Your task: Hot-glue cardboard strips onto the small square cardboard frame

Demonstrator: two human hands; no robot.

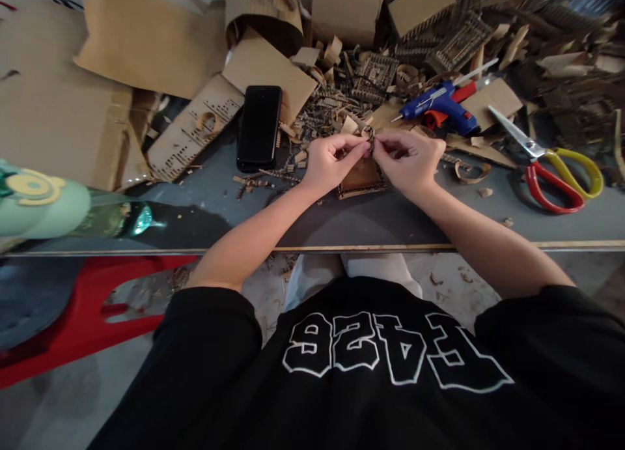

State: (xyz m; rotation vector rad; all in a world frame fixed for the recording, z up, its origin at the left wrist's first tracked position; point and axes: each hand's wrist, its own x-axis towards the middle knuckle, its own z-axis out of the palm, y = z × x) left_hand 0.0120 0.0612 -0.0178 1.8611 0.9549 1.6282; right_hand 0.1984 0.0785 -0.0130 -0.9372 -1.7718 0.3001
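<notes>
My left hand (334,160) and my right hand (410,155) meet over the table, thumbs and fingertips pinched close together. Between them is a small dark strip of corrugated cardboard (370,135), mostly covered by the fingers. Just below the hands lies a flat brown cardboard piece (361,176) with a dark ridged border; my hands hide its upper part. Whether the strip is joined to that piece I cannot tell. To the left of my left hand lies a black phone (259,127). A blue glue gun (442,105) rests beyond my right hand.
Scissors (547,157) with red and yellow handles lie open at the right. Cardboard scraps (336,101) heap along the back. A marked cardboard strip (195,127) lies left of the phone. A green bottle (43,199) is at the far left, above a red stool (92,307).
</notes>
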